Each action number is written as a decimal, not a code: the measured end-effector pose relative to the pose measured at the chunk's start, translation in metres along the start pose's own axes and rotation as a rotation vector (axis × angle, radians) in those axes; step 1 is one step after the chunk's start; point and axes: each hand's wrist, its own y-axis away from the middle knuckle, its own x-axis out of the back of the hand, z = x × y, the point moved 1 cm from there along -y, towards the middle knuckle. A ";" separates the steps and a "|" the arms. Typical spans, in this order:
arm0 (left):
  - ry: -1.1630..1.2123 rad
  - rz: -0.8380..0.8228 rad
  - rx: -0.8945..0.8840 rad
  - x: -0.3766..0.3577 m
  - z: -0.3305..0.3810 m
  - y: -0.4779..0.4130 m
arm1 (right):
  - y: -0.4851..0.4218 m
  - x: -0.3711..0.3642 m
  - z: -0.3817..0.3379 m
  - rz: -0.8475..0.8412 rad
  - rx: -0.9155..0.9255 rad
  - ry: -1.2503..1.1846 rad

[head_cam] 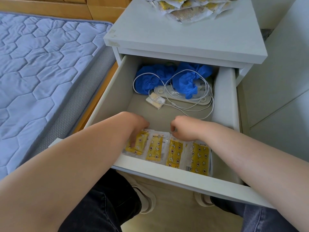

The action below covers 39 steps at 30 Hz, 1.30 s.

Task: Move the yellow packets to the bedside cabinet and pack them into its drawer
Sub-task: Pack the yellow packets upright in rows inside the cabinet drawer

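Observation:
The white bedside cabinet (167, 34) has its drawer (167, 174) pulled out. Several yellow star-and-moon packets stand in a row along the drawer's front: the leftmost (139, 149), a second (154, 149), a third (174, 153) and a right one (200, 158). My left hand (135, 126) reaches down, its fingers resting on the leftmost packet. My right hand (185, 129) is curled over the top edge of the third packet and grips it. A pile of more yellow packets (189, 7) lies on the cabinet's top at the back.
At the back of the drawer lie crumpled blue gloves (150, 77), a white cable (192, 108), a flat white device (184, 97) and a small white box (155, 101). A blue quilted mattress (41, 64) is on the left. My knees and shoes are under the drawer.

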 end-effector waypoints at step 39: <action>0.034 -0.010 0.169 -0.005 -0.002 -0.011 | -0.006 0.001 0.003 -0.077 -0.034 -0.047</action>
